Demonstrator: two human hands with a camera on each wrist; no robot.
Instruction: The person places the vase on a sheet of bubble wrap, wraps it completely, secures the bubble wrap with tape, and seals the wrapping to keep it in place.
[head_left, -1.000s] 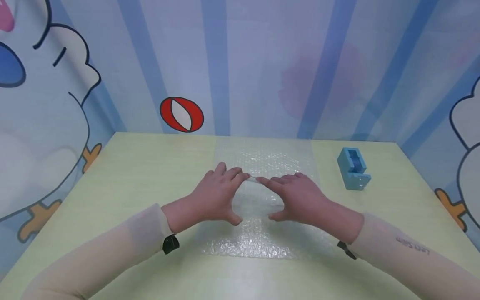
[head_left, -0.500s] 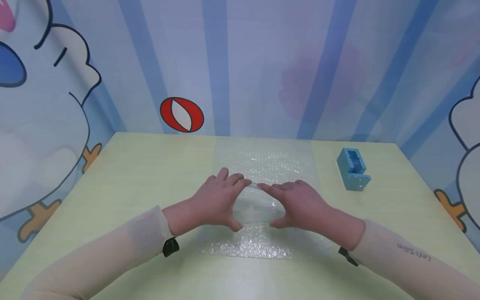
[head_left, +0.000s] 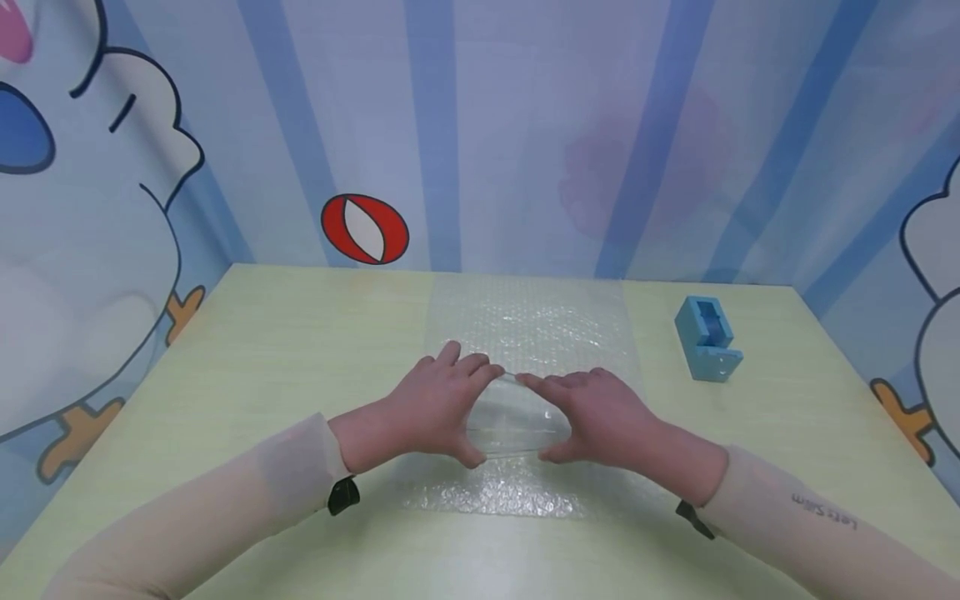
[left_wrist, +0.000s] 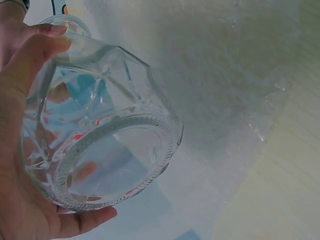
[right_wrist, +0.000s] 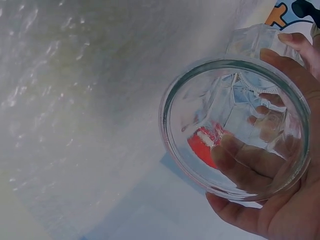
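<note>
A person's two hands cradle a clear faceted glass jar (head_left: 516,414) at the centre of the head view, holding it on its side over a sheet of bubble wrap (head_left: 528,325) spread on a pale green surface (head_left: 300,350). The left hand (head_left: 431,404), just left of centre, curls its fingers over the top of the jar and sets its thumb beneath, at the base end. The right hand (head_left: 600,412), just right of centre, grips the opposite end the same way, fingers above and thumb below; the fingertips of both hands nearly meet over the glass.

In the left wrist view the jar (left_wrist: 102,127) fills the left half of the frame, its ridged round base turned to the camera, with the left hand (left_wrist: 20,150) wrapped round its side and the bubble wrap (left_wrist: 225,75) blurred behind it at the upper right. In the right wrist view the jar (right_wrist: 235,127) sits at the right of the frame with its open mouth toward the lens, the right hand (right_wrist: 285,200) curled round its wall, fingers showing through the glass, and the bubble wrap (right_wrist: 75,100) across the left.

A blue tape dispenser (head_left: 707,337) stands on the surface at the right of the head view, well apart from the hands. Both forearms wear pale sleeves.
</note>
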